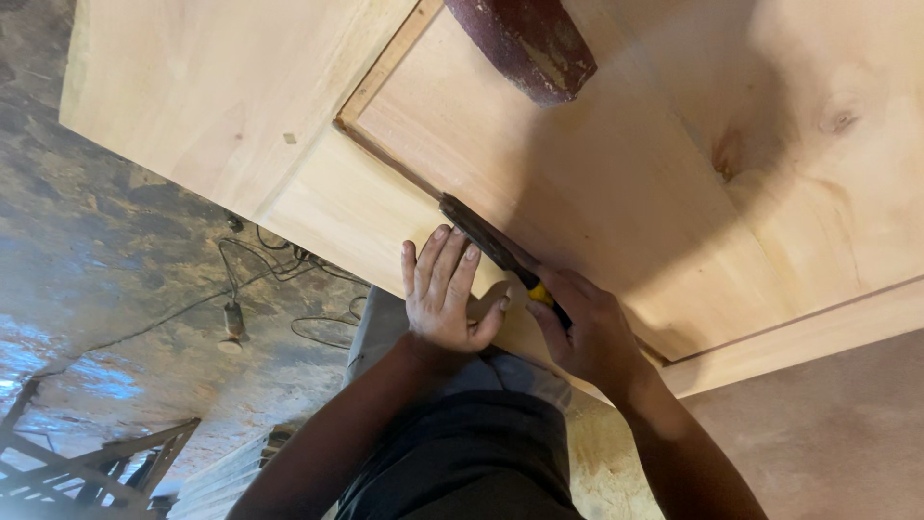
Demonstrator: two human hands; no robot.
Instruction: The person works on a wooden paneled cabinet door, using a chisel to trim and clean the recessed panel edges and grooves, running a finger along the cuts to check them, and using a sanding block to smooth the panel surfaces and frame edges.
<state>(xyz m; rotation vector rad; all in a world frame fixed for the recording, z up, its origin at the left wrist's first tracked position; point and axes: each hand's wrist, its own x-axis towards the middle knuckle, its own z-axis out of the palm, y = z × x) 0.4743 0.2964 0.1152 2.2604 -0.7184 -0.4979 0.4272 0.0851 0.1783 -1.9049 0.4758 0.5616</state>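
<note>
While the left hand (445, 289) lies flat and open, steadying the wooden door (318, 207).
Right hand (589, 332) grips a chisel (491, 246) at the panel groove (385, 159); most of the groove's length looks unworked.

Packages: none showing in this view.
Labels: none appearing on anything here.
Signs: none showing anywhere.
Screens: none showing anywhere.

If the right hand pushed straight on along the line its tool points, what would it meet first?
The right hand holds a chisel lying along the panel's groove, pointing up-left. The groove looks free up to the frame corner; that would probably come first, though depth is unclear.
</note>
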